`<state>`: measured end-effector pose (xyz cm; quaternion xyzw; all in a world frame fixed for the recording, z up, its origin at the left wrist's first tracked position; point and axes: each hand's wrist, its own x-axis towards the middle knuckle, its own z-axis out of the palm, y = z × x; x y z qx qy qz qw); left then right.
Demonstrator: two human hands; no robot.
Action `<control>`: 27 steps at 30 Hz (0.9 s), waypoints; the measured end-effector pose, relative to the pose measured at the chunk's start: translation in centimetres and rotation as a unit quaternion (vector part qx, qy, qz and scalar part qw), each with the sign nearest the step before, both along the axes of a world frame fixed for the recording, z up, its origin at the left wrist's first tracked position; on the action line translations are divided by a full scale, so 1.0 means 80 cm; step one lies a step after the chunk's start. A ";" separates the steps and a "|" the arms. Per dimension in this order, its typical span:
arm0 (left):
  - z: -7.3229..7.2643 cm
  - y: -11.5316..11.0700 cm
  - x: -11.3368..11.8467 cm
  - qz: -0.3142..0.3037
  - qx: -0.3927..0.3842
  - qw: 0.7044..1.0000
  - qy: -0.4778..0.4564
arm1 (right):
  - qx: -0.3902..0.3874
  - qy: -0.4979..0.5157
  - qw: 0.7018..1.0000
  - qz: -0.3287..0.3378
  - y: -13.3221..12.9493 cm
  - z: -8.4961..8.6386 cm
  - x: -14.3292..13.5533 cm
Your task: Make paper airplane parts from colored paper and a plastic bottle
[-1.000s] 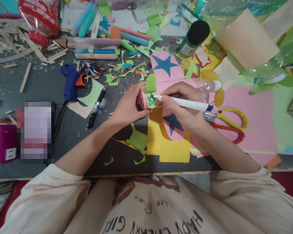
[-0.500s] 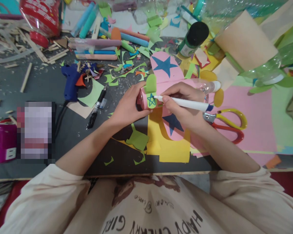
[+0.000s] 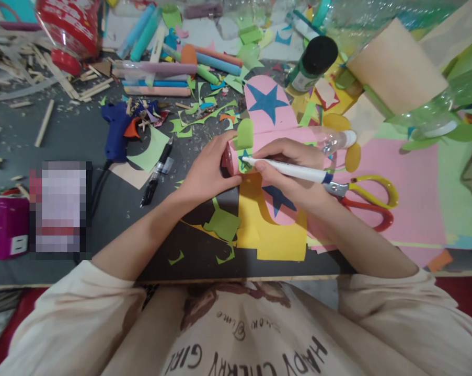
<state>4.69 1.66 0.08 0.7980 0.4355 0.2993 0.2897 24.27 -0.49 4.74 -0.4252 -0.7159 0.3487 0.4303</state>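
My left hand point(image 3: 209, 167) is wrapped round the base end of a plastic bottle point(image 3: 332, 141) covered in pink paper, which lies on its side. Pink paper wings point(image 3: 270, 102) with blue stars stick out from both of its sides. Between thumb and fingers, my right hand point(image 3: 288, 162) grips a white marker point(image 3: 294, 170) with a dark blue end. The marker's tip touches a blue star outline on a light green paper tab point(image 3: 245, 166) near the bottle's base. My right palm rests over the bottle's middle and hides part of it.
Red-and-yellow scissors point(image 3: 371, 201) lie by my right wrist, on pink paper. Yellow paper point(image 3: 280, 240) lies below the bottle. To the left are a black pen point(image 3: 156, 175), a blue glue gun point(image 3: 116, 130) and a blurred-out device point(image 3: 61, 209). A dark green bottle with a black cap point(image 3: 313, 61) stands behind.
The marker has shifted slightly left and down over the star drawing, with my right hand following. My left hand still holds the bottle in place.
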 end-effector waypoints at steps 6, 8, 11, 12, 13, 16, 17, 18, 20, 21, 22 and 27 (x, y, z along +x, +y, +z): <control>0.001 -0.001 0.000 0.001 0.002 1.000 -0.001 | 0.002 -0.007 1.000 0.003 0.000 0.000 0.001; 0.001 -0.001 0.000 0.003 0.002 1.000 0.000 | 0.000 -0.009 1.000 0.000 0.000 0.000 0.001; -0.001 -0.001 0.000 0.003 -0.003 1.000 0.002 | 0.001 -0.014 1.000 -0.007 0.000 0.000 0.000; -0.001 -0.001 0.000 0.003 -0.004 1.000 0.002 | 0.000 -0.014 1.000 -0.006 0.000 0.000 0.000; -0.001 0.000 0.000 0.003 -0.003 1.000 0.002 | -0.001 -0.014 1.000 -0.002 0.000 0.001 0.000; -0.002 0.000 0.000 0.004 0.002 1.000 0.000 | -0.002 -0.023 1.000 0.005 0.000 0.002 -0.001; -0.002 0.000 0.000 0.004 0.002 1.000 0.001 | 0.002 -0.024 1.000 0.004 0.000 0.002 -0.001; -0.002 0.000 0.000 0.004 0.001 1.000 0.002 | 0.006 -0.024 1.000 0.001 -0.001 0.002 -0.001; -0.001 0.000 0.000 0.003 -0.004 1.000 0.004 | 0.011 -0.022 1.000 -0.007 -0.001 0.001 -0.001; 0.000 0.000 -0.001 0.003 -0.007 1.000 0.004 | 0.012 -0.021 1.000 -0.010 -0.001 0.000 -0.001; 0.000 0.000 0.000 0.002 -0.008 1.000 0.004 | 0.011 -0.021 1.000 -0.012 -0.001 0.000 -0.001; 0.001 0.000 0.000 0.004 -0.010 1.000 0.002 | 0.005 -0.017 1.000 -0.018 -0.001 -0.002 -0.001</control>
